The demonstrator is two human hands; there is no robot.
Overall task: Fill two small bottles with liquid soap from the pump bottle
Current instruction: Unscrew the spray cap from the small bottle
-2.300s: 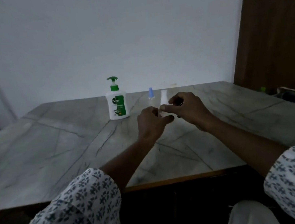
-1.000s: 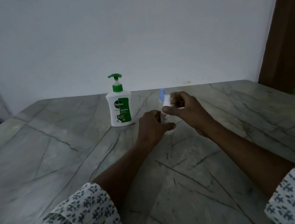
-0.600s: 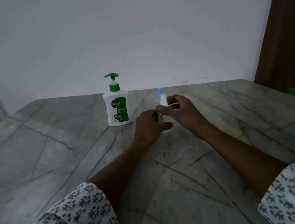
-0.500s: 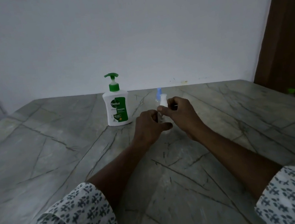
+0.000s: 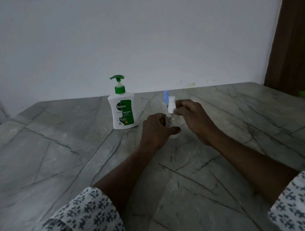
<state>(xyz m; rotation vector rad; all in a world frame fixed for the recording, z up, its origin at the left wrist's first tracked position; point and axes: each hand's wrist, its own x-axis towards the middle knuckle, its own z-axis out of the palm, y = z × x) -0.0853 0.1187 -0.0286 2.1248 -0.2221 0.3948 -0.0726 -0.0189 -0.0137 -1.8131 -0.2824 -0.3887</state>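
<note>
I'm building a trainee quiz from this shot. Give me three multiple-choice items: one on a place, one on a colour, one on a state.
1. Where does the pump bottle stand? A left of both hands; B right of both hands; C between them.
2. What colour is the rear bottle's cap? A red; B blue; C black.
3. What is the right hand doing? A lying flat; B pressing the pump; C pinching the white cap of the held bottle.
Answers: 1 A, it stands on the table left of the left hand. 2 B, blue shows behind the white cap. 3 C, it pinches that cap.
</note>
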